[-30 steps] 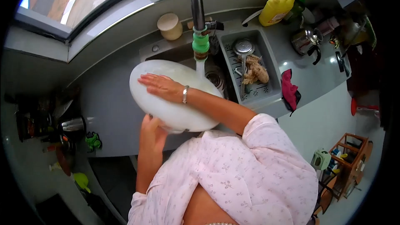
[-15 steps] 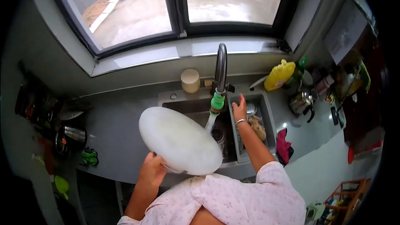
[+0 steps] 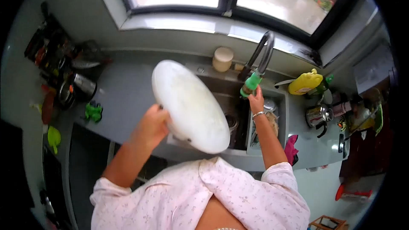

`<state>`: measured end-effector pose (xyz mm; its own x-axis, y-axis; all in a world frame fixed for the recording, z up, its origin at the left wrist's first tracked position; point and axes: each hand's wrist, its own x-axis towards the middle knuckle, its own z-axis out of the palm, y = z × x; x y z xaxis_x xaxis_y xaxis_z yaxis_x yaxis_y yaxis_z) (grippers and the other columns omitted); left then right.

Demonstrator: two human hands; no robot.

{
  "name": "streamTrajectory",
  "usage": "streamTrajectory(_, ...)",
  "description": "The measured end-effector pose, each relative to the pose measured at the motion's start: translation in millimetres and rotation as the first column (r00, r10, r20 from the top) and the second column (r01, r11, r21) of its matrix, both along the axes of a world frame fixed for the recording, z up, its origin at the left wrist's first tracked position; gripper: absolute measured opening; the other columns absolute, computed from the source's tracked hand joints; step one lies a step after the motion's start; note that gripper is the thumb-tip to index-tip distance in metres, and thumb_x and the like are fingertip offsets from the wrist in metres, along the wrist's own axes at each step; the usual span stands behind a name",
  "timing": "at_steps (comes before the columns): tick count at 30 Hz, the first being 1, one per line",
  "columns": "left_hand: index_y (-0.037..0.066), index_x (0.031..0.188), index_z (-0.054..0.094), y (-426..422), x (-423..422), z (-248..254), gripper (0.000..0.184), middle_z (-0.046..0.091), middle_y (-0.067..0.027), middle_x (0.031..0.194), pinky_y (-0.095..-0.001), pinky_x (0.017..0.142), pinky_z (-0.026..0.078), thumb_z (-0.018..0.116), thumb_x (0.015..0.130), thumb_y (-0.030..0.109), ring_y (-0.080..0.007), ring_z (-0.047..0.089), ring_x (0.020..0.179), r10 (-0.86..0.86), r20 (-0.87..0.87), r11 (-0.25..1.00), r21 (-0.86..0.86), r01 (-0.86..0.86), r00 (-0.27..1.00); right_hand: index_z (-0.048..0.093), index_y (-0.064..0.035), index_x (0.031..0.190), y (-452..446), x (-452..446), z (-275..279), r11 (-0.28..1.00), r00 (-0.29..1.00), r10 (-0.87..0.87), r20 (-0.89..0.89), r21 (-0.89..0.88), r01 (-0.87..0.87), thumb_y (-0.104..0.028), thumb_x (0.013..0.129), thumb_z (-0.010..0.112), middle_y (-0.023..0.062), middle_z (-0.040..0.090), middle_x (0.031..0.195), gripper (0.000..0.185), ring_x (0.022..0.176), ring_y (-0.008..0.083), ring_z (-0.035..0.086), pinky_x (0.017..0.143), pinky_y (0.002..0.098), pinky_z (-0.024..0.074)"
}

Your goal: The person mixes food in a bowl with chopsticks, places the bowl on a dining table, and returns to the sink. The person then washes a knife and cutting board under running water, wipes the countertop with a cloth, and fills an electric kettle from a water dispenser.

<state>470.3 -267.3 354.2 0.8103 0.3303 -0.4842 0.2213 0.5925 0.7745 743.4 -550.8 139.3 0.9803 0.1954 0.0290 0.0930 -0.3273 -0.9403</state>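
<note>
A large white oval lid or dish (image 3: 191, 106) hangs tilted over the left part of the sink (image 3: 219, 86). My left hand (image 3: 154, 124) is closed on its lower left edge, slightly blurred. At the tap (image 3: 267, 53), my right hand (image 3: 256, 99) touches the green nozzle (image 3: 251, 83) with its fingers pressed together around the lower end. No stream of water shows below the nozzle. Under my right forearm, a grey tray (image 3: 286, 102) holds a metal lid-like item (image 3: 269, 104) and a tan scrubber (image 3: 272, 122).
Behind the sink stands a cream container (image 3: 223, 59). A yellow bottle (image 3: 305, 82), a metal pot (image 3: 316, 116) and a pink cloth (image 3: 291, 148) are on the right. On the left are a green object (image 3: 93, 112) and a steel container (image 3: 85, 86). Windows line the back.
My right hand has left the white dish's surface and moved to the nozzle. The water stream has gone from view. My left hand has lifted the dish and turned it steeper. The view has shifted.
</note>
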Motion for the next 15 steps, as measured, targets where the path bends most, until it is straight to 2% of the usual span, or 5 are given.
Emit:
streamTrajectory(2,-0.005,0.115,0.046,10,-5,18,0.046,0.056,-0.0144,0.100,-0.0397,0.080,0.053,0.046,0.070,0.000,-0.0255,0.060,0.089,-0.027,-0.007,1.000,0.008,0.027,1.000,0.042,-0.0040,0.138,6,-36,-15,0.997,0.990,-0.072,0.117,0.043,0.068,-0.010,0.086,0.062,0.0127,0.050,0.135,0.056,0.117,0.0219,0.052,0.092,0.0318,0.0446)
streamTrajectory(6,-0.008,0.120,0.044,41,-6,41,0.053,0.057,-0.0155,0.106,-0.0410,0.086,0.052,0.048,0.068,0.001,-0.0259,0.059,0.097,-0.178,0.028,0.983,0.055,0.176,0.984,0.047,-0.0035,0.134,32,-113,21,0.981,0.981,0.182,-0.074,0.086,-0.175,-0.013,0.088,0.064,0.0135,0.052,0.133,0.050,0.121,0.0212,0.051,0.093,0.0306,0.0452)
streamTrajectory(8,-0.009,0.122,0.044,62,-8,42,0.055,0.057,-0.0157,0.109,-0.0412,0.088,0.051,0.049,0.067,0.000,-0.0260,0.059,0.101,-0.211,0.055,0.974,0.091,0.205,0.976,0.048,-0.0045,0.134,58,-136,50,0.945,0.951,0.308,-0.035,0.123,-0.302,-0.015,0.087,0.066,0.0122,0.051,0.134,0.051,0.121,0.0216,0.051,0.093,0.0327,0.0449)
streamTrajectory(12,-0.009,0.123,0.043,103,-13,45,0.057,0.057,-0.0158,0.109,-0.0413,0.088,0.051,0.050,0.067,0.001,-0.0255,0.059,0.102,-0.347,0.117,0.934,0.133,0.331,0.931,0.044,-0.0083,0.138,130,-168,151,0.874,0.802,0.483,0.350,-0.151,-0.461,-0.015,0.076,0.075,0.0116,0.047,0.140,0.069,0.129,0.0261,0.045,0.102,0.0371,0.0401)
streamTrajectory(15,-0.009,0.124,0.043,134,-23,47,0.057,0.057,-0.0157,0.109,-0.0418,0.087,0.052,0.051,0.068,0.002,-0.0254,0.059,0.102,-0.415,0.116,0.905,0.159,0.395,0.903,0.042,-0.0088,0.139,191,-196,219,0.787,0.636,0.613,0.468,-0.294,-0.542,-0.012,0.073,0.075,0.0136,0.042,0.144,0.073,0.133,0.0303,0.040,0.106,0.0408,0.0371)
